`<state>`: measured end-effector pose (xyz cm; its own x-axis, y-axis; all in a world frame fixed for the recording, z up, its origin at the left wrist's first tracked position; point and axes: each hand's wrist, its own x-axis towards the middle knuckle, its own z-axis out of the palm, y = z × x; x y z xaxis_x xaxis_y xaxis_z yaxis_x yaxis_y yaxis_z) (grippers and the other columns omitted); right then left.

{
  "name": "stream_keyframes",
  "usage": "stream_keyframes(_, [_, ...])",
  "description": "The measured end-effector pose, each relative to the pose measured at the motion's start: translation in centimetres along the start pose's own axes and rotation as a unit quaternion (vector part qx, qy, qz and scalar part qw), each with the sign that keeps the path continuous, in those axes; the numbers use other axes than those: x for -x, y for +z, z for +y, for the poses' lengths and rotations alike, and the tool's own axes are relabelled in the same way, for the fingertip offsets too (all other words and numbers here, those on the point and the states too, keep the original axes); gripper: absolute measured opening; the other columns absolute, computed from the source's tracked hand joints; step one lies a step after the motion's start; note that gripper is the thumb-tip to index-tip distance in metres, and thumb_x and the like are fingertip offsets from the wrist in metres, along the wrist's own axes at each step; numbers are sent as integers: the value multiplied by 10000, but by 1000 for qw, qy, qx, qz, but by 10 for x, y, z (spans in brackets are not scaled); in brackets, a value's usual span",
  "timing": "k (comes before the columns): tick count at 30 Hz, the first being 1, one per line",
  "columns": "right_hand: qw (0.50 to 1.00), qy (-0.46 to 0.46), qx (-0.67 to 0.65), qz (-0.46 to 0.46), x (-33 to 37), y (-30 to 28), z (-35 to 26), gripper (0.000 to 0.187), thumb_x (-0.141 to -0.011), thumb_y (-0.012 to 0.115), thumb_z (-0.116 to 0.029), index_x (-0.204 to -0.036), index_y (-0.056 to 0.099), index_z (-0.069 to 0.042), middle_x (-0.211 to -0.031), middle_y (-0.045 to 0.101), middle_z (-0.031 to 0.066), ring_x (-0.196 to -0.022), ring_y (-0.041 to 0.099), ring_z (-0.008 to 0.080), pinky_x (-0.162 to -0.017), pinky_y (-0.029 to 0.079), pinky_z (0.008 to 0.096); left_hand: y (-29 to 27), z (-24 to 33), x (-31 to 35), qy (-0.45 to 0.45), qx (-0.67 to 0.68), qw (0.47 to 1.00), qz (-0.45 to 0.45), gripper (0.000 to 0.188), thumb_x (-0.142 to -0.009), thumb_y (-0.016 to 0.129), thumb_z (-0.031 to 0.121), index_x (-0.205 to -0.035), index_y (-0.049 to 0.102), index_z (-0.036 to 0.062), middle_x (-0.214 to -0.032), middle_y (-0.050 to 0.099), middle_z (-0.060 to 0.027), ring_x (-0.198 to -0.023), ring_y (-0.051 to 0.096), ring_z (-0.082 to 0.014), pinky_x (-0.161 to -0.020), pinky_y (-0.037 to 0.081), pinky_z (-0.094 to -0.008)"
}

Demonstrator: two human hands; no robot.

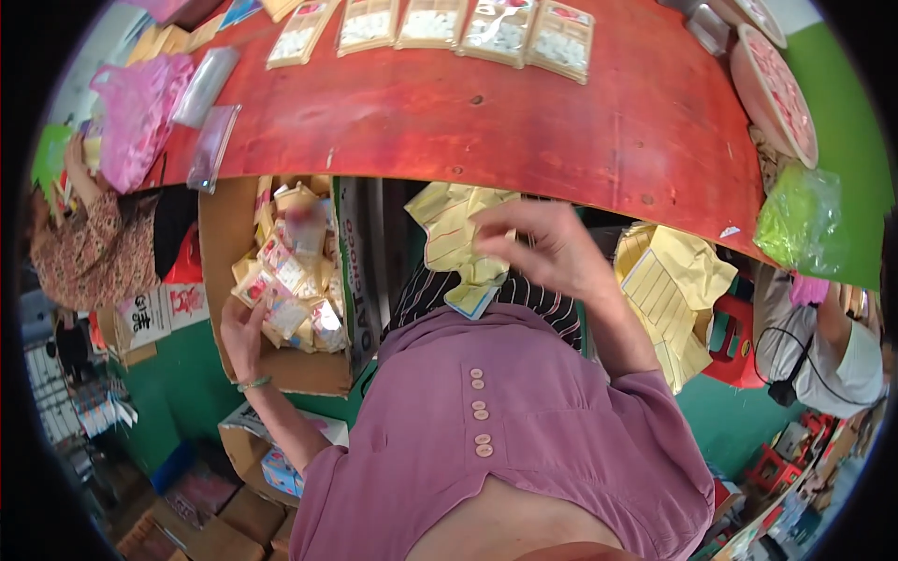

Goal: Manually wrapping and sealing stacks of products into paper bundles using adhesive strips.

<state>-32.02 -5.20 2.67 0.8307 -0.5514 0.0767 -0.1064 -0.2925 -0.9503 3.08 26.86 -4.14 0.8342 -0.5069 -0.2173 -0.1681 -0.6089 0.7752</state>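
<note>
My left hand (245,338) is at the near left side of an open cardboard box (297,376), its fingers closed around a small flat pack (253,283) with a red picture. Many similar pale packs (297,309) lie heaped in the box, and one pack (305,224) near the top is smeared by motion. Above my lap, my right hand (543,245) has its fingers bent and apart, with nothing visible in them. Just left of it, a crumpled yellow lined paper (458,224) lies over my lap, with a blue-edged piece (470,301) below.
Several filled trays (430,23) line the far side of the red table (421,122). A pink bag (145,117) sits at its left, a tub (772,89) at its right. More yellow paper (669,290) hangs beside my right arm. People sit on both sides.
</note>
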Motion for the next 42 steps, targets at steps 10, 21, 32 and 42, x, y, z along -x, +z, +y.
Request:
stream_keyframes(10, [944,-31,284,165,-71,-99,15,383,-845,696,-277,-1160,630,-70,-1185,611,130,-1149,533,249,-939,425,365,147,234,-42,433,-35,900,-49,374,-881,637,181,-1191,581,-21,-1192,599,-187,-1125,570,-312,-963,433,-356])
stream_keyframes(21, [802,-9,576,158,-181,-122,66,691,-790,599,-605,-1340,486,-202,-1423,435,98,-1317,364,364,-1053,273,522,304,354,-160,532,-299,792,-6,672,-870,427,632,-1292,534,120,-1373,470,-169,-1308,393,-344,-1060,258,-581])
stream_keyframes(32, [842,47,533,71,-192,-114,56,720,-797,603,-510,-1414,395,-201,-1439,391,127,-1362,294,351,-1081,192,558,295,346,-155,472,-280,831,-87,668,-876,395,622,-1313,506,130,-1424,403,-184,-1375,281,-368,-1082,193,-605])
stream_keyframes(42, [835,62,545,52,-142,-100,45,713,-816,606,-494,-1419,378,-191,-1447,361,149,-1373,261,369,-1085,170,580,290,321,-104,478,-269,833,-66,651,-886,422,587,-1288,520,86,-1367,445,-185,-1347,298,-395,-1061,226,-610])
